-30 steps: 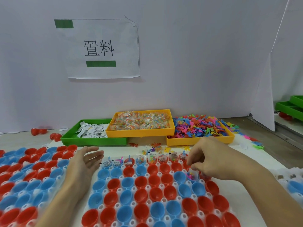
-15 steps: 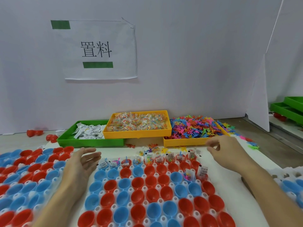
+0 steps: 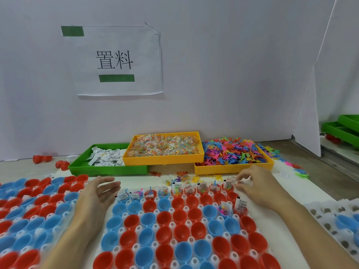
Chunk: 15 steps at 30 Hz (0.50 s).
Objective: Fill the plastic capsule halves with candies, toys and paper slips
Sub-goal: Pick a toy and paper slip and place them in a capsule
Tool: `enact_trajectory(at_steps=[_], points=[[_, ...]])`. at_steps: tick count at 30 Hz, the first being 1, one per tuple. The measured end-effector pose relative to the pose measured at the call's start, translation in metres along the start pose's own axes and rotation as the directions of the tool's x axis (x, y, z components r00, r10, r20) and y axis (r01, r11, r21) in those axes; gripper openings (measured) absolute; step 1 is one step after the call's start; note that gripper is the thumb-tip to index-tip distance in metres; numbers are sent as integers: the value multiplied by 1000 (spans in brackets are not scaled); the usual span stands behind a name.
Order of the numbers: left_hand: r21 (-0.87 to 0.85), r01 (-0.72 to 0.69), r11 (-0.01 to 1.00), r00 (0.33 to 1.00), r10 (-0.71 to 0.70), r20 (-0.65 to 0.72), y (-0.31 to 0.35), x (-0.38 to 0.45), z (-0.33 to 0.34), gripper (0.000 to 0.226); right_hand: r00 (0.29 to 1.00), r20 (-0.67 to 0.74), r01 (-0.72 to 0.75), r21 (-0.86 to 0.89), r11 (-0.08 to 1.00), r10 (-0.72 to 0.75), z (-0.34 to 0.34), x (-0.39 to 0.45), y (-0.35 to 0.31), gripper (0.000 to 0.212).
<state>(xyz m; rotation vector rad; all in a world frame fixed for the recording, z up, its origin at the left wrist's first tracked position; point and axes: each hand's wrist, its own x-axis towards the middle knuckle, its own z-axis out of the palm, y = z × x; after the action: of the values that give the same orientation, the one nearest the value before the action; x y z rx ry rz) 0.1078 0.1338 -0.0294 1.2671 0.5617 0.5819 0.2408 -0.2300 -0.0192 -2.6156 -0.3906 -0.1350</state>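
Right hand [image 3: 256, 186] up at the far right corner of the middle tray [image 3: 124, 247], fingers curled, tips pinching something small and pale by the last cup of the far row – too blurred to name. Left hand [image 3: 97, 197] hovering at the tray's left edge, palm turned inward, fingers straight and a little spread, holding nothing.

Red and blue capsule halves [image 3: 165, 235] packed across the tray, open side up. Far row filled: paper slips [image 3: 176, 186] standing upright with bits of candy and toy poking out. Second row, right end, two more filled, a blue one [image 3: 226, 209] with a pink toy and a red one [image 3: 240, 205] with a slip. All nearer rows bare.

Another tray of halves [image 3: 29, 210] along the table's left edge, a third [image 3: 342, 224] peeking in at the right.

At the far edge of the table, three bins side by side: green bin [image 3: 104, 170] with white slips, yellow bin [image 3: 163, 160] of wrapped candies, yellow bin [image 3: 233, 168] heaped with bright toys, some spilled past its right side. Loose red halves [image 3: 41, 158] near the far left corner. Paper sign [image 3: 116, 61] on the wall behind
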Motion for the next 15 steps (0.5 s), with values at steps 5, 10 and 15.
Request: enact_trajectory(at_steps=[5, 10, 15], points=[[6, 3, 1000, 1000, -3, 3, -1, 0, -1, 36, 1000, -25, -7, 60, 998, 8, 1, 3, 3, 16], [0, 0, 1000, 1000, 0, 3, 0, -1, 0, 36, 996, -87, 19, 8, 1000, -18, 8, 5, 1, 30], [-1, 0, 1000, 1000, 0, 1, 1, -3, 1, 36, 971, -236, 28, -51, 998, -39, 9, 10, 3, 41]])
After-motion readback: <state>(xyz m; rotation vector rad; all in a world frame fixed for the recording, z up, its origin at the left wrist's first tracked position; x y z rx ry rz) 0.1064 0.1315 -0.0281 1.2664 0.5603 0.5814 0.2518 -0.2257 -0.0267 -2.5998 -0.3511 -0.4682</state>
